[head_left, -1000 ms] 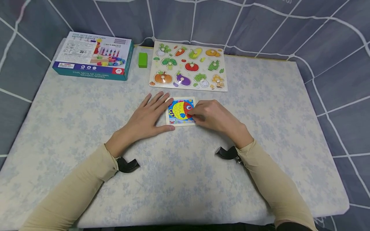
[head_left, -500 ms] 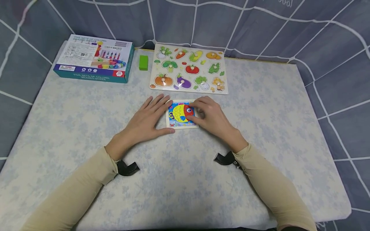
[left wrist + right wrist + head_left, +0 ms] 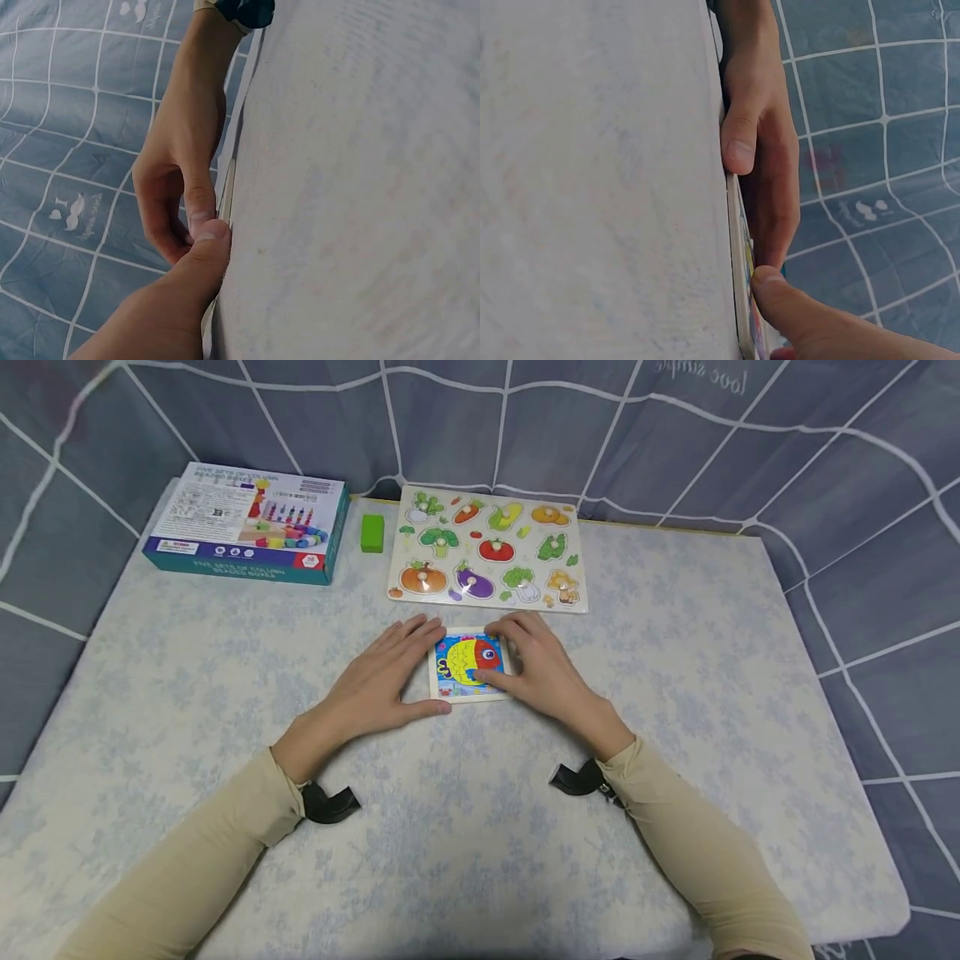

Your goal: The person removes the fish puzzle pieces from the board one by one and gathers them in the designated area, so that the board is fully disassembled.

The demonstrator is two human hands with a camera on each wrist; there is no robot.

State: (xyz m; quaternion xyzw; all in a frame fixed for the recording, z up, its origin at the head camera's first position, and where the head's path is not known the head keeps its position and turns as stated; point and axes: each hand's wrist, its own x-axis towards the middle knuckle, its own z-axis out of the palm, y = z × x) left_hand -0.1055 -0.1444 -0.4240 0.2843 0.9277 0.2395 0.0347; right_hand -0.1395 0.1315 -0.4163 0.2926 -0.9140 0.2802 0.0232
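Note:
A small square fish jigsaw puzzle (image 3: 463, 658), yellow and red on blue in a pale wooden frame, lies flat on the table before the person. Along its left side rests the left hand (image 3: 375, 681), fingers extended, with the thumb by the near-left corner. Over the right side, the right hand (image 3: 543, 668) touches the puzzle with its thumb on the fish's lower part and its index fingertip near the top edge. No loose piece shows between them. Seen edge-on in the right wrist view, the puzzle (image 3: 742, 277) has the right thumb (image 3: 780, 296) on its face.
A vegetable peg puzzle board (image 3: 487, 550) lies just behind the fish puzzle. To its left are a green block (image 3: 372, 533) and a bead-set box (image 3: 246, 522). A dark grid-patterned cloth (image 3: 450, 427) hangs around the table (image 3: 465, 827).
The right hand's pinched fingers have spread apart over the puzzle, uncovering the fish's red head; its wrist has shifted slightly left. The left hand has stayed at the puzzle's left side.

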